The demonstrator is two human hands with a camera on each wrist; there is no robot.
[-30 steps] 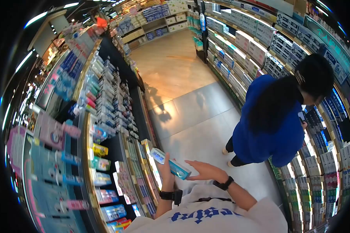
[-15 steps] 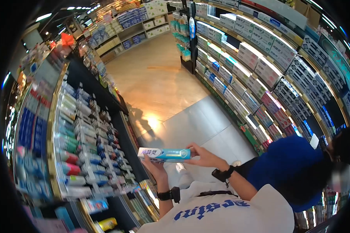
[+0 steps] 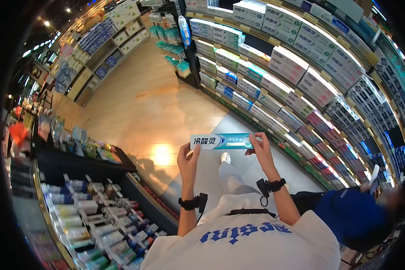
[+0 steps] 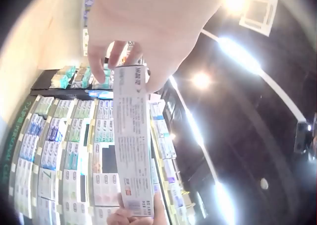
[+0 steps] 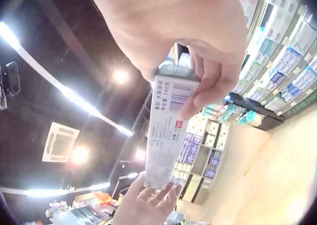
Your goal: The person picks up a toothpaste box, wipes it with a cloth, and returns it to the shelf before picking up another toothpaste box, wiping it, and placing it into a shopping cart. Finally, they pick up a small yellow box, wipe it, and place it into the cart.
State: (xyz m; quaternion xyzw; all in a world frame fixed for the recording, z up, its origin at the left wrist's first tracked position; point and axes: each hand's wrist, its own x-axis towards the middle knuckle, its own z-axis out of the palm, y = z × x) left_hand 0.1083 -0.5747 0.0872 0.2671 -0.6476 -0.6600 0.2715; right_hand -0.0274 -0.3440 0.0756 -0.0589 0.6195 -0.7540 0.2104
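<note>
Between my two hands, level in front of my body, is a long white and teal toothpaste box [image 3: 221,141] with large dark characters on its left part. My left hand [image 3: 187,158] pinches its left end, thumb on the near face. The right hand [image 3: 262,152] grips the teal right end between thumb and fingers. Seen from the left wrist, the box's pale underside [image 4: 132,140] carries small print. In the right wrist view a printed side [image 5: 168,121] with a barcode shows beside my curled fingers [image 5: 200,93].
Lit shelves [image 3: 297,90] packed with boxes run along the right. A rack of tubes [image 3: 103,225] stands at lower left. A person in blue [image 3: 353,213] is close on my right, with a phone. Floor [image 3: 121,121] stretches ahead to stocked shelves at the back.
The box has turned from a slant to level, its lettered face towards me, and risen in view. My right hand has closed on its right end. The view has swung right.
</note>
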